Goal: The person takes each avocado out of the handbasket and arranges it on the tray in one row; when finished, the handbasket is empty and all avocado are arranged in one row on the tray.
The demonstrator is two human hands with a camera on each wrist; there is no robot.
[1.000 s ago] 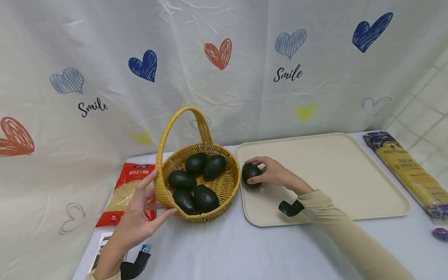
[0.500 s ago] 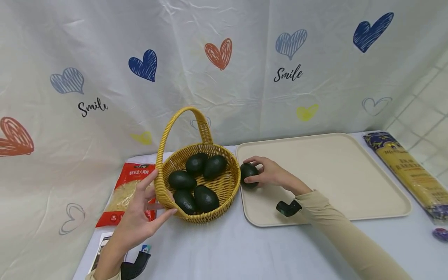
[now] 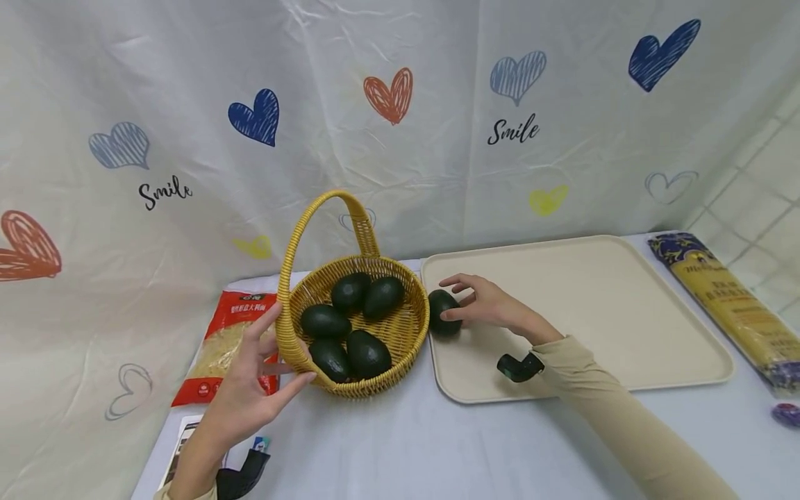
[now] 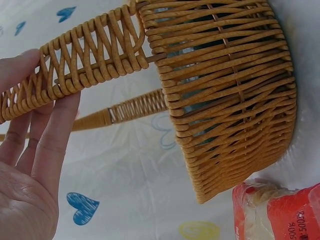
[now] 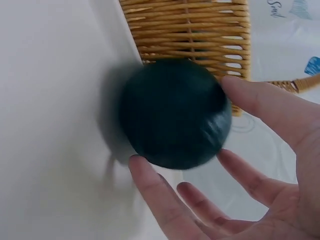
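My left hand (image 3: pixel 245 389) holds the yellow wicker basket (image 3: pixel 409 347) by the lower end of its handle; the left wrist view shows the thumb on one side of the handle (image 4: pixel 95 47) and fingers on the other. Several dark green avocados (image 3: pixel 369 354) lie inside the basket. Another avocado (image 3: pixel 442 312) sits at the left edge of the beige tray (image 3: pixel 594 312), close beside the basket. Around it are the spread fingers of my right hand (image 3: pixel 490 305). In the right wrist view the thumb and fingertips are at the sides of this avocado (image 5: pixel 175 115), loosely placed.
A red pasta bag (image 3: pixel 219 347) lies left of the basket, partly behind my left hand. Long yellow pasta packaging (image 3: pixel 728 309) lies right of the tray, with a small purple item (image 3: pixel 786 414) near it. A printed curtain (image 3: pixel 437 173) stands behind.
My right hand moved the avocado slightly left toward the basket. Its fingers then loosened and drew a little to the right. My left hand and the basket stayed in place.
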